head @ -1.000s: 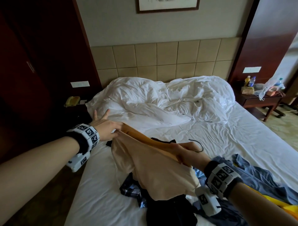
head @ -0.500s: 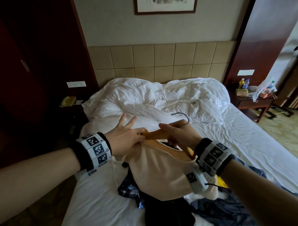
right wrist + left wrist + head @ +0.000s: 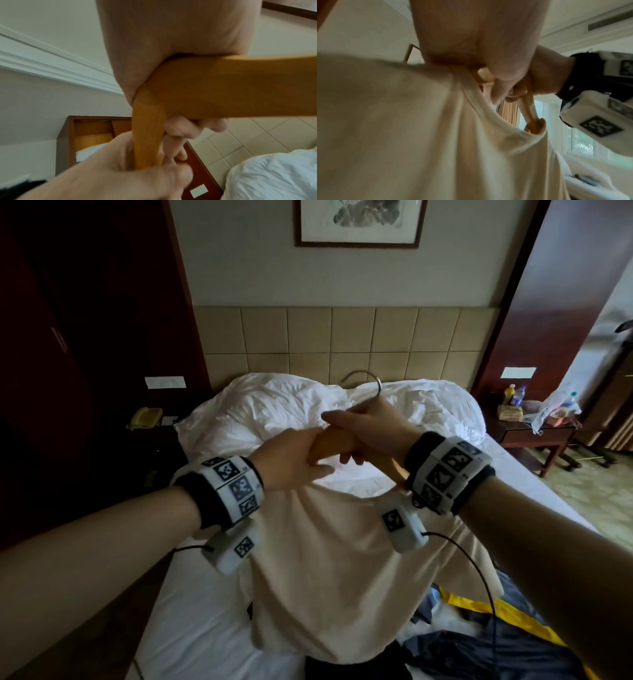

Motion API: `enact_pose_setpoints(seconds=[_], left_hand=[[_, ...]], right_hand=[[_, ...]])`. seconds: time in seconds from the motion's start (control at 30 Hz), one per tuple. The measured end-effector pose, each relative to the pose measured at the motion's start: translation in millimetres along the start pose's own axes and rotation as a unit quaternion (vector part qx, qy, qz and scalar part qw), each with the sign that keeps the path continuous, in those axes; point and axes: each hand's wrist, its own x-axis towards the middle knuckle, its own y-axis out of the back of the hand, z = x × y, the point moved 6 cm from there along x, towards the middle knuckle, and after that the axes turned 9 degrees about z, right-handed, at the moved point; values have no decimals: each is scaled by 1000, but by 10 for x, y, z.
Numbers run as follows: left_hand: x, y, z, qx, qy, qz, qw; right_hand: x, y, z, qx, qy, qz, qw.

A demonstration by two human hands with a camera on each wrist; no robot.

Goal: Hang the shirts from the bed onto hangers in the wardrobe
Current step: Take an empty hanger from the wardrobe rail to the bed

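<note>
While both hands meet above the bed [image 3: 212, 611], the right hand [image 3: 373, 429] curls round the middle of the wooden hanger [image 3: 329, 445], just under its metal hook [image 3: 371, 381]. The left hand [image 3: 287, 460] grips the hanger's left arm, fingers wrapped about the wood beside the right hand — the two touching. Below them hangs the cream shirt [image 3: 329, 570], its neckline stretched over the hanger's ends — the hem draping onto a heap of dark clothes [image 3: 479, 652].

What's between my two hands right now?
The wooden hanger. In the head view the left hand and right hand both grip it, with the cream shirt draped below; the left wrist view shows its collar bunched around the wood.
</note>
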Motion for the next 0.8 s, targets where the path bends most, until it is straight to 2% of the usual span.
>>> enact_pose_setpoints(seconds=[0.1, 0.23, 0.37, 0.47, 0.63, 0.73, 0.8], left_hand=[[140, 168, 53, -34, 26, 97, 994], [120, 336, -54, -38, 61, 157, 985], [55, 425, -260, -36, 122, 187, 974], [59, 541, -439, -59, 165, 206, 963], [51, 689, -735, -55, 236, 234, 942], [23, 741, -824, -70, 255, 244, 933], [-7, 784, -870, -84, 261, 245, 930]], right_hand=[[84, 74, -229, -5, 41, 2, 999], [59, 227, -104, -50, 93, 44, 993], [-8, 206, 420, -143, 78, -15, 986], [-29, 258, 637, -150, 70, -4, 986], [-56, 325, 709, -138, 100, 6, 985], [-71, 366, 833, -161, 101, 17, 982], [-89, 385, 1026, -174, 74, 20, 982]])
